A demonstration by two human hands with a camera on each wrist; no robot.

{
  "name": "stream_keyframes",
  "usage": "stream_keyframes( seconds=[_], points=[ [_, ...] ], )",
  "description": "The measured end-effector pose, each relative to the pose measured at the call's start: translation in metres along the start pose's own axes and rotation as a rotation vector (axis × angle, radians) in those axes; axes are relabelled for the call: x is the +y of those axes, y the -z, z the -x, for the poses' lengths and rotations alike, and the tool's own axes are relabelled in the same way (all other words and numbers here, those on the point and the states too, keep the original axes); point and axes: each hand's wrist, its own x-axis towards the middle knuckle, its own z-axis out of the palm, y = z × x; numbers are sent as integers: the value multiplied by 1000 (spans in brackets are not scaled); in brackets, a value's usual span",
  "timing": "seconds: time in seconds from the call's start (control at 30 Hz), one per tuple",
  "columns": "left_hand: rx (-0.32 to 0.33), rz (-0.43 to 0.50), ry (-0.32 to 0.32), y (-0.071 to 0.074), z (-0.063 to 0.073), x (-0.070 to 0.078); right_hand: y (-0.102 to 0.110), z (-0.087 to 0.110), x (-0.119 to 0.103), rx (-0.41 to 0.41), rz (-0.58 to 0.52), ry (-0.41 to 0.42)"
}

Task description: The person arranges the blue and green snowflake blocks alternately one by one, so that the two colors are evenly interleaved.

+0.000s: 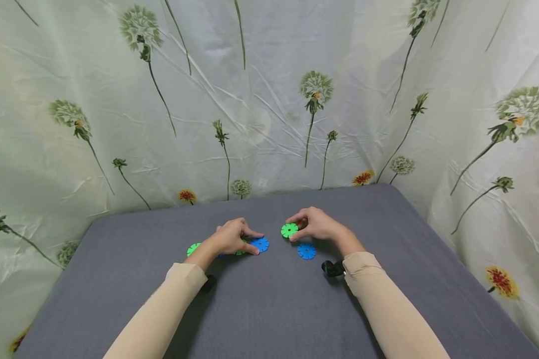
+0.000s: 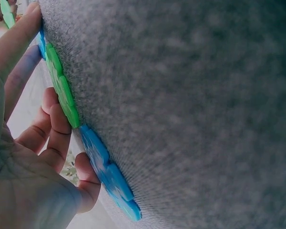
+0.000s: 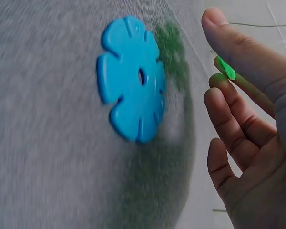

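My left hand point(image 1: 228, 237) pinches a blue notched plastic disc point(image 1: 260, 244) by its edges between thumb and index finger, low at the tabletop. Under and beside that hand lie a green disc point(image 2: 62, 88) and another blue disc point(image 2: 107, 171), mostly hidden in the head view. A further green disc point(image 1: 193, 248) shows left of the wrist. My right hand point(image 1: 320, 225) grips a green notched disc point(image 1: 289, 230) between thumb and fingers, raised off the cloth. In the right wrist view the thumb covers most of it. Below this hand a blue disc point(image 3: 132, 78) lies flat.
A grey cloth covers the table point(image 1: 269, 309). Behind it and along the right side hangs a pale curtain point(image 1: 269, 99) printed with dandelions. A black strap piece point(image 1: 332, 269) sits at the right wrist.
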Motion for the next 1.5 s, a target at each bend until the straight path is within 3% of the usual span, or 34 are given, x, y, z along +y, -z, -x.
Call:
stream_keyframes(
  seconds=[0.5,1.5],
  points=[
    [-8,5,0,1,0,2,-13,-17,-12,-73,74,-4],
    [4,-12,-12,2,2,3,-23,-10,-11,-116,92,-26]
  ],
)
